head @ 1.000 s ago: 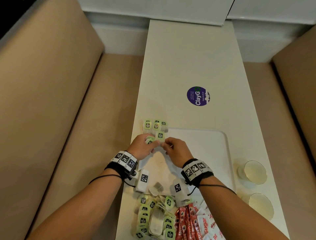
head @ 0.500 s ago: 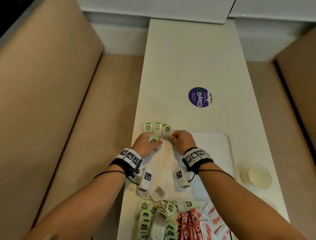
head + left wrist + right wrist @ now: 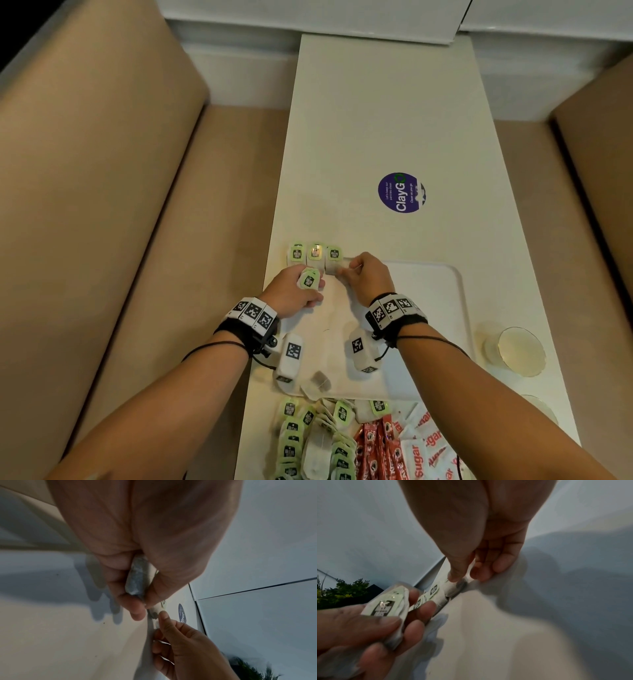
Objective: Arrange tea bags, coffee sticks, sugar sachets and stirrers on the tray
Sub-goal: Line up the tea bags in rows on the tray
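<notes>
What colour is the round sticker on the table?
The sticker is dark purple with white lettering; the head view shows it best.

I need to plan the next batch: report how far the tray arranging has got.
Done: two tea bags stand in a row at the tray's far left edge. In hand: the right hand sets a third tea bag there; the left hand holds more. Left: the tea bag pile, coffee sticks, sugar sachets; no stirrers visible.

The counter (image 3: 376, 120) is showing a smooth, matt off-white surface with a glossy purple sticker (image 3: 401, 192). The tray (image 3: 431, 291) is looking like smooth white plastic. The tea bags (image 3: 334, 260) are showing thin, matt paper with shiny green tags. The coffee sticks (image 3: 373, 445) are gleaming in red foil-like wrap. The benches (image 3: 102, 171) are wearing matt tan upholstery.
</notes>
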A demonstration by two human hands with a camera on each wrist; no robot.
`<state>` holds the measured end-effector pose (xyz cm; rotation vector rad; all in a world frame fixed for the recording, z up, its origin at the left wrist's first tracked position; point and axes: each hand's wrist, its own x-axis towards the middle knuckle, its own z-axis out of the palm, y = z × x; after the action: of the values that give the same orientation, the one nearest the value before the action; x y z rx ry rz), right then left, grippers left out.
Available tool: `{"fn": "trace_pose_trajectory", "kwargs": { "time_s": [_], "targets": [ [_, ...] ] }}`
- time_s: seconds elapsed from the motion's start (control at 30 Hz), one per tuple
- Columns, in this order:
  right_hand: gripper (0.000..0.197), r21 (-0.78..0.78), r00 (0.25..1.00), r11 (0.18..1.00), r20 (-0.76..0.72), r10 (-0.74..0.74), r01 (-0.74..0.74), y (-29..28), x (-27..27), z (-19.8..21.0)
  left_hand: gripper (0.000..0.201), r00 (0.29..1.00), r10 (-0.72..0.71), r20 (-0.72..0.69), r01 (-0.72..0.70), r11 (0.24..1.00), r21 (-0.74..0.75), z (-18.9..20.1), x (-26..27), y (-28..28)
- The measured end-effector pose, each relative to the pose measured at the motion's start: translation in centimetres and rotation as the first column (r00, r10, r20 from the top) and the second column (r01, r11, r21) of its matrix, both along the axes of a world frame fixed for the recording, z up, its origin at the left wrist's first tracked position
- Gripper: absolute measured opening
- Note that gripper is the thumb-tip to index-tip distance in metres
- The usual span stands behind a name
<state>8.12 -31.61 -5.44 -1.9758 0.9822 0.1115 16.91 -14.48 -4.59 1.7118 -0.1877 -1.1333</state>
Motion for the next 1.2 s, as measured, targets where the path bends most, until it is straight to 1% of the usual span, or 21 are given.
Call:
{"fn": "trace_pose_trajectory", "kwargs": {
  "time_s": [0.07,0.13,0.2,0.27,0.3,0.43,0.47,0.53,0.67,0.77,0.87,1.0,1.1,1.2],
  "targets": [
    [0.032,0.011,1.000,1.000,0.025,0.011,-0.012,0.3,-0.3,-0.2,0.034,1.000,-0.003,-0.031,0.002,1.000,-0.030,0.0,-0.1,0.3],
    [0.024,0.043,0.995,0.997,0.075,0.064,-0.067,0.9,-0.8,-0.2,0.033,0.999,-0.019,-0.049,0.016,0.998,-0.061,0.1,-0.3,0.6],
    [0.028,0.078,0.983,0.984,0.103,0.152,-0.161,1.6,-1.3,-0.1,0.037,0.997,-0.049,-0.054,0.045,0.996,-0.077,0.3,-0.4,1.0],
    [0.038,0.128,0.973,0.968,0.120,0.199,-0.214,2.3,-1.7,0.1,0.046,0.997,-0.067,-0.040,0.063,0.993,-0.096,0.4,-0.5,1.3],
    [0.038,0.144,0.969,0.962,0.127,0.214,-0.231,2.6,-1.9,0.3,0.049,0.997,-0.068,-0.028,0.065,0.992,-0.111,0.6,-0.6,1.4],
    [0.014,0.171,0.945,0.935,0.168,0.282,-0.310,3.5,-2.5,0.7,0.055,0.995,-0.099,-0.006,0.097,0.983,-0.156,1.1,-0.9,2.0],
    [0.012,0.170,0.940,0.932,0.177,0.291,-0.320,3.7,-2.6,0.8,0.056,0.995,-0.103,0.002,0.102,0.982,-0.156,1.1,-1.0,2.1],
    [0.014,0.155,0.940,0.934,0.173,0.295,-0.322,3.9,-2.7,0.9,0.057,0.995,-0.103,0.013,0.103,0.984,-0.147,1.2,-1.0,2.4],
    [0.019,0.130,0.940,0.937,0.153,0.305,-0.325,4.2,-2.8,1.4,0.050,0.999,-0.040,0.001,0.040,0.993,-0.107,1.5,-1.2,3.2],
    [0.020,0.123,0.944,0.942,0.155,0.291,-0.311,4.6,-2.9,1.9,0.033,1.000,0.021,0.023,-0.019,0.998,-0.056,1.7,-1.3,3.8],
    [0.019,0.122,0.949,0.952,0.185,0.257,-0.281,5.0,-3.0,2.0,0.019,0.998,0.033,0.052,-0.031,0.999,-0.024,1.6,-1.4,4.5],
    [0.017,0.157,0.955,0.956,0.208,0.213,-0.248,5.6,-3.2,1.8,0.014,0.997,0.074,0.025,-0.072,0.996,-0.053,1.9,-1.7,5.1],
    [0.021,0.190,0.946,0.937,0.201,0.256,-0.294,6.2,-3.3,1.4,0.011,0.995,0.098,0.019,-0.096,0.993,-0.062,2.1,-1.8,5.5],
    [0.019,0.181,0.940,0.928,0.171,0.295,-0.325,6.7,-3.0,1.3,0.010,0.995,0.094,0.019,-0.093,0.994,-0.063,2.5,-1.9,5.8]
  ]
}}
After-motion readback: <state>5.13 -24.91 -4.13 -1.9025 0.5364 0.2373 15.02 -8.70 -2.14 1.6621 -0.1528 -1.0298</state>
